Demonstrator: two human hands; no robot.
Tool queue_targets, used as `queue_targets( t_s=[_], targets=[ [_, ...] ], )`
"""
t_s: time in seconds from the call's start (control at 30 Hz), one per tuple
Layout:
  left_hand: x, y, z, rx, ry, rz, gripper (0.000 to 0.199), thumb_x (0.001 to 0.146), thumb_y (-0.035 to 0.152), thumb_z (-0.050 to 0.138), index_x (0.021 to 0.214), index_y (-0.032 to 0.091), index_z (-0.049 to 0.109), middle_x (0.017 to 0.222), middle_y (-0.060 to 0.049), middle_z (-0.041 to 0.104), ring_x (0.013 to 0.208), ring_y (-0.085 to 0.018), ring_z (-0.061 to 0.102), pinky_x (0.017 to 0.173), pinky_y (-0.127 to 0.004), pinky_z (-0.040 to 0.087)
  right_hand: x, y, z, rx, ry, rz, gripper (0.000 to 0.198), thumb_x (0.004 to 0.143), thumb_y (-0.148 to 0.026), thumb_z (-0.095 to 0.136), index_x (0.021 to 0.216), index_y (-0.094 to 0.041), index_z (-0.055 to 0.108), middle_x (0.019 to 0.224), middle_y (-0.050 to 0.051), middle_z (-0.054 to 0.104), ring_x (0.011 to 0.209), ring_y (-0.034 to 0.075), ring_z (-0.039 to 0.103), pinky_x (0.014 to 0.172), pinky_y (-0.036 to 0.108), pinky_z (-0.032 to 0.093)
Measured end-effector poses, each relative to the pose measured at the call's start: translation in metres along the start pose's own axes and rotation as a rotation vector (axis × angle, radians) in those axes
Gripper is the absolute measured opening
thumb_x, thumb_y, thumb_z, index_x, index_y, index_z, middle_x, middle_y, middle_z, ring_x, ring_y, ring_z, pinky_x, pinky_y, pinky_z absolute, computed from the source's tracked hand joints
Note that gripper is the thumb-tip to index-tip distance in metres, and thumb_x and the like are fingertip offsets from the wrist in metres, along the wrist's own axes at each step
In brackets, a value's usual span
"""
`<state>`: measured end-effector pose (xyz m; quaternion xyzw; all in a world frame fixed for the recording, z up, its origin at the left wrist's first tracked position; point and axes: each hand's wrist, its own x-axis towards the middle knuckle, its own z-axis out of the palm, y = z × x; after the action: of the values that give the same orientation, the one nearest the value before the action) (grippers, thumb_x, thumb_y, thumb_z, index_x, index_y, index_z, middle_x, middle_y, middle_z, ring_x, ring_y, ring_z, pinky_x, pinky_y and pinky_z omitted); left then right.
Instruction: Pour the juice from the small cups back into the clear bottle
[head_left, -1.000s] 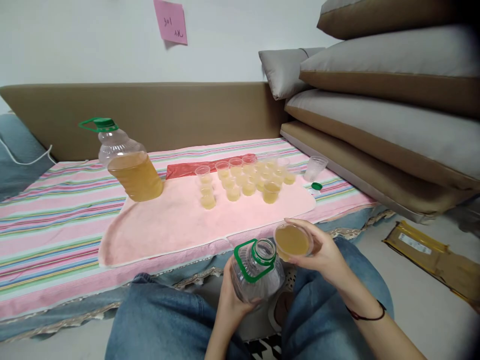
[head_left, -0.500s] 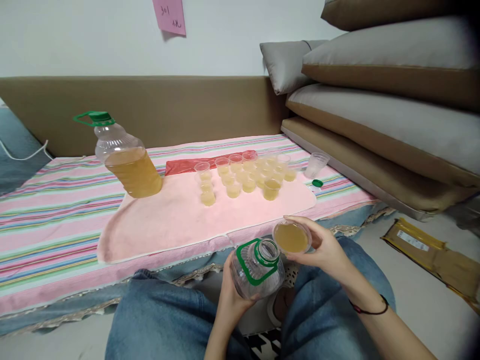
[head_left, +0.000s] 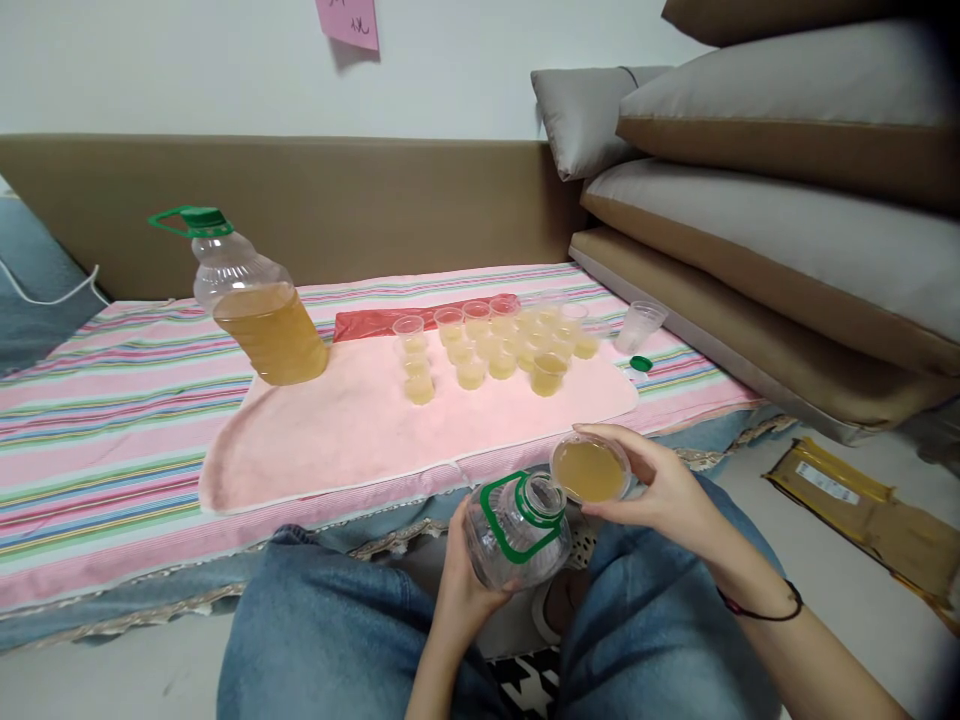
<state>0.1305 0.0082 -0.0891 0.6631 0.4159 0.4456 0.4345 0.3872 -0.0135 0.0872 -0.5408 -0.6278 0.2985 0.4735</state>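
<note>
My left hand (head_left: 466, 590) is wrapped around a clear plastic bottle (head_left: 510, 555) with a green ring handle at its neck. The bottle's mouth is uncapped, and it stands tilted above my lap. Between the thumb and fingers of my right hand (head_left: 660, 480) is a clear plastic cup (head_left: 592, 470) of yellowish-brown liquid, its rim close beside the bottle's mouth. Whether the two touch I cannot tell. On the pink cloth (head_left: 337, 430) in front stand several plastic cups (head_left: 501, 358) with pale yellow liquid, grouped in rows.
A large capped bottle (head_left: 274, 330) of amber liquid stands at the left. A green cap (head_left: 640, 364) lies by a stack of cups (head_left: 640, 326) at the right. Behind the cups is a red plastic bag (head_left: 367, 323). Stacked cushions (head_left: 780, 200) rise on the right; flattened cardboard (head_left: 862, 510) lies on the floor.
The view has shifted slightly. Both hands keep their hold on the bottle and the cup, which stay close together with little visible change.
</note>
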Motion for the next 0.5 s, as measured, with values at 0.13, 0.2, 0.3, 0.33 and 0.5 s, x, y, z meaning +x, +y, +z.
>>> queue_targets(
  t_s=[0.13, 0.2, 0.3, 0.33, 0.5],
  targets=[
    [0.000, 0.002, 0.000, -0.010, -0.012, -0.002, 0.109, 0.056, 0.034, 0.089, 0.147, 0.020, 0.030, 0.146, -0.021, 0.047, 0.138, -0.041, 0.048, 0.117, -0.056, 0.038, 0.002, -0.006, -0.004, -0.053, -0.023, 0.004, 0.066, 0.065, -0.037, 0.090, 0.125, -0.022, 0.067, 0.130, 0.010, 0.066, 0.119, 0.031, 0.064, 0.101, 0.039, 0.054],
    [0.000, 0.003, 0.000, -0.010, -0.013, -0.002, 0.108, 0.057, 0.034, 0.089, 0.146, 0.021, 0.030, 0.146, -0.021, 0.047, 0.138, -0.040, 0.047, 0.118, -0.056, 0.037, 0.003, -0.008, -0.005, -0.073, -0.029, 0.000, 0.064, 0.066, -0.037, 0.090, 0.125, -0.022, 0.067, 0.129, 0.010, 0.066, 0.118, 0.032, 0.064, 0.100, 0.039, 0.055],
    [0.000, 0.004, 0.000, -0.009, -0.007, 0.003, 0.105, 0.057, 0.032, 0.089, 0.145, 0.021, 0.032, 0.146, -0.020, 0.047, 0.139, -0.041, 0.046, 0.118, -0.057, 0.037, 0.005, -0.010, -0.007, -0.095, -0.035, -0.011, 0.063, 0.067, -0.036, 0.088, 0.125, -0.022, 0.068, 0.130, 0.010, 0.066, 0.117, 0.032, 0.065, 0.100, 0.040, 0.055],
    [0.000, 0.004, 0.000, -0.011, -0.006, 0.006, 0.105, 0.056, 0.031, 0.088, 0.144, 0.021, 0.032, 0.145, -0.020, 0.047, 0.139, -0.041, 0.047, 0.118, -0.057, 0.037, 0.005, -0.011, -0.007, -0.101, -0.036, -0.018, 0.063, 0.067, -0.036, 0.088, 0.125, -0.022, 0.068, 0.130, 0.010, 0.066, 0.118, 0.032, 0.065, 0.101, 0.040, 0.055],
    [0.000, 0.007, 0.001, -0.004, -0.012, 0.016, 0.101, 0.059, 0.028, 0.086, 0.144, 0.021, 0.031, 0.145, -0.019, 0.047, 0.137, -0.040, 0.048, 0.116, -0.058, 0.039, 0.008, -0.014, -0.010, -0.167, -0.082, -0.071, 0.062, 0.069, -0.034, 0.086, 0.127, -0.021, 0.067, 0.133, 0.010, 0.064, 0.121, 0.032, 0.063, 0.102, 0.041, 0.054]
  ],
)
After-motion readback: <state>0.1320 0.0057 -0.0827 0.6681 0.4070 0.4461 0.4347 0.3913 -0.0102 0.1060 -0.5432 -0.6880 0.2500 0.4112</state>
